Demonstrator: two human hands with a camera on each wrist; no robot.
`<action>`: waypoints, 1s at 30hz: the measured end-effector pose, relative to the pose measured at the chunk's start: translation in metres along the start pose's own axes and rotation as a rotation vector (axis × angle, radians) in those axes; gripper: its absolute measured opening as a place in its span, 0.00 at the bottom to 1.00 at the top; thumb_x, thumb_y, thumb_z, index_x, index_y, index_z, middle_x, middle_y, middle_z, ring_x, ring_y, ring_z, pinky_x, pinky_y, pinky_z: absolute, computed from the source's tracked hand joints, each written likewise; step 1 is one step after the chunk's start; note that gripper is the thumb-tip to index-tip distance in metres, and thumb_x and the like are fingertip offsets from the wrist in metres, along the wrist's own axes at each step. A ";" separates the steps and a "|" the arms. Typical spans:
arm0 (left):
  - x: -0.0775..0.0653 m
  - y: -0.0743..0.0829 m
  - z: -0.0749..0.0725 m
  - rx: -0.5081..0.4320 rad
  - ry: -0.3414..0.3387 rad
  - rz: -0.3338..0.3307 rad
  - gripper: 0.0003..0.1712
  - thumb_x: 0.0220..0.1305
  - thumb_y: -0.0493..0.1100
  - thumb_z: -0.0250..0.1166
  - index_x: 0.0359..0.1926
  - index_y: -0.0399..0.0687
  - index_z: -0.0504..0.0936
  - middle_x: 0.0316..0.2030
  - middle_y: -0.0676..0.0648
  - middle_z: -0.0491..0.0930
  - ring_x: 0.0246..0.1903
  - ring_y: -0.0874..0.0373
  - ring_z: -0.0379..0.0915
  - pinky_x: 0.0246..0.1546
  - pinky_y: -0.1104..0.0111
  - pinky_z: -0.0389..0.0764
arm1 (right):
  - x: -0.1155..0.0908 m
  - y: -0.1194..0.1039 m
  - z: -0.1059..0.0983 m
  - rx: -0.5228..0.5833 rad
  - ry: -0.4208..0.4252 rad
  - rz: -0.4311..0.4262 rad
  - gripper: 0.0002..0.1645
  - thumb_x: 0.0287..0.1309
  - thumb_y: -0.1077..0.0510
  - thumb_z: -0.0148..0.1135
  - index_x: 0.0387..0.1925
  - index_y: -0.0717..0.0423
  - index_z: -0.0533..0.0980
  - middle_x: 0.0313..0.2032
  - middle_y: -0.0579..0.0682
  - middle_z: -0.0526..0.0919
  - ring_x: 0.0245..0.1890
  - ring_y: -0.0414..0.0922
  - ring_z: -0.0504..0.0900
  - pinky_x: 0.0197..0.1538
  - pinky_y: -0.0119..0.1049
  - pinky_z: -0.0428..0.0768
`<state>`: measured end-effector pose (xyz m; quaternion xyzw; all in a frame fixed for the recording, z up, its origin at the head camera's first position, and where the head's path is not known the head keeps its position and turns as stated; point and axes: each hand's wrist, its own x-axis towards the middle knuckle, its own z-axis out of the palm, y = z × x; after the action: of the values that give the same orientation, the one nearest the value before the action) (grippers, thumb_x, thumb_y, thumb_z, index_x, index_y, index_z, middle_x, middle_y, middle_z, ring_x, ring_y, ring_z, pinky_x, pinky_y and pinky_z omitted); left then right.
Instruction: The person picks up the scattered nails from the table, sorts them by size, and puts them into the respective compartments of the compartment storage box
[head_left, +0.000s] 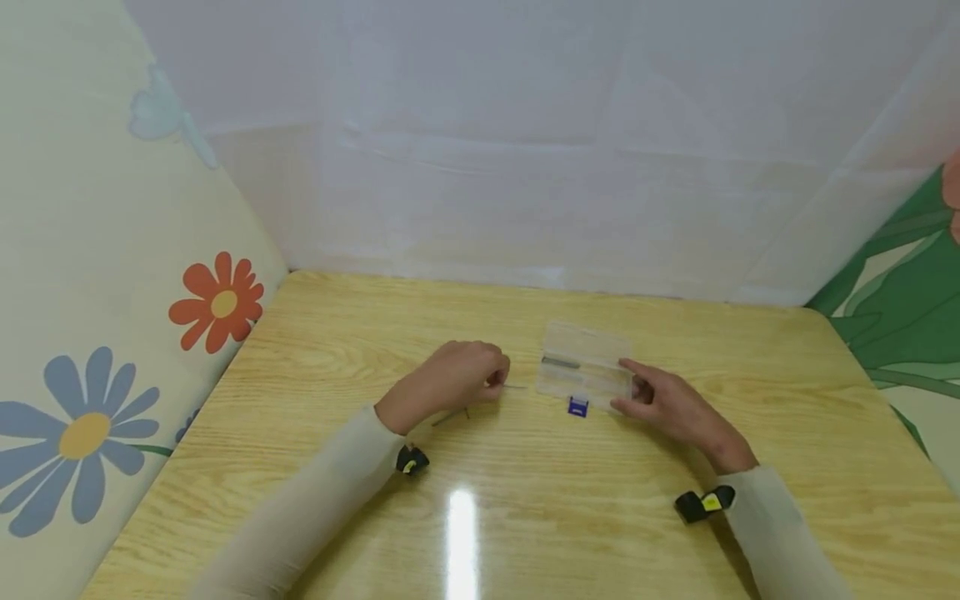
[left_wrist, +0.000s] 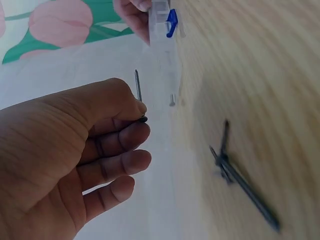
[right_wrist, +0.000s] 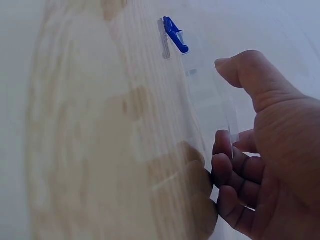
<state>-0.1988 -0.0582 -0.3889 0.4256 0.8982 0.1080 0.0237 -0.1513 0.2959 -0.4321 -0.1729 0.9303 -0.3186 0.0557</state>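
Note:
My left hand [head_left: 457, 372] pinches a thin dark nail [left_wrist: 138, 87] between thumb and forefinger, its point sticking out away from the palm. The other fingers are loosely bent. To the right lies a clear plastic box [head_left: 592, 387] with a blue latch [head_left: 577, 407] at its front. A grey nail-like piece [head_left: 561, 362] shows in the box. My right hand [head_left: 671, 404] holds the box's right end, thumb toward the front and the other fingers bent at its side. Below the left hand a few loose nails [left_wrist: 245, 185] lie crossed on the table.
The wood-grain table [head_left: 525, 500] reaches back to a white sheet [head_left: 480, 200]. Flower-printed cloth [head_left: 82, 433] hangs at the left, and more printed cloth [head_left: 892, 308] at the right. A bright reflection lies on the table in front.

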 end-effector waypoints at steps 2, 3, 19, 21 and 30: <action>0.009 0.003 0.001 0.006 0.002 0.016 0.12 0.66 0.37 0.64 0.27 0.56 0.75 0.26 0.58 0.73 0.25 0.63 0.66 0.24 0.70 0.66 | 0.000 0.000 0.000 0.002 0.002 0.000 0.43 0.66 0.51 0.69 0.72 0.71 0.63 0.36 0.48 0.76 0.33 0.43 0.72 0.39 0.39 0.75; 0.013 0.005 0.001 0.009 0.001 0.023 0.12 0.65 0.37 0.63 0.27 0.56 0.75 0.26 0.58 0.73 0.25 0.63 0.66 0.24 0.70 0.66 | 0.000 0.000 0.000 0.003 0.002 0.000 0.43 0.66 0.51 0.69 0.72 0.71 0.63 0.36 0.48 0.76 0.33 0.43 0.72 0.39 0.39 0.75; 0.052 0.018 0.005 -0.023 -0.023 0.049 0.12 0.63 0.34 0.63 0.26 0.54 0.73 0.26 0.55 0.71 0.26 0.62 0.65 0.25 0.71 0.65 | 0.001 0.001 0.000 0.005 0.006 -0.020 0.43 0.66 0.52 0.70 0.72 0.71 0.64 0.35 0.47 0.76 0.32 0.43 0.73 0.39 0.39 0.75; 0.056 0.019 0.006 -0.018 -0.023 0.051 0.11 0.61 0.34 0.63 0.26 0.54 0.74 0.26 0.55 0.72 0.27 0.62 0.66 0.25 0.71 0.67 | 0.001 0.001 0.000 0.007 0.006 -0.021 0.43 0.66 0.52 0.70 0.72 0.72 0.64 0.35 0.47 0.76 0.32 0.44 0.73 0.39 0.38 0.75; 0.071 0.026 0.010 -0.022 -0.040 0.066 0.09 0.63 0.35 0.64 0.29 0.54 0.77 0.28 0.55 0.75 0.27 0.62 0.68 0.27 0.71 0.70 | 0.003 0.002 0.001 0.023 0.011 -0.009 0.42 0.66 0.54 0.70 0.71 0.71 0.64 0.35 0.48 0.76 0.32 0.44 0.73 0.38 0.38 0.75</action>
<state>-0.2228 0.0143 -0.3899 0.4566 0.8818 0.1103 0.0426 -0.1543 0.2963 -0.4339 -0.1748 0.9261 -0.3303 0.0513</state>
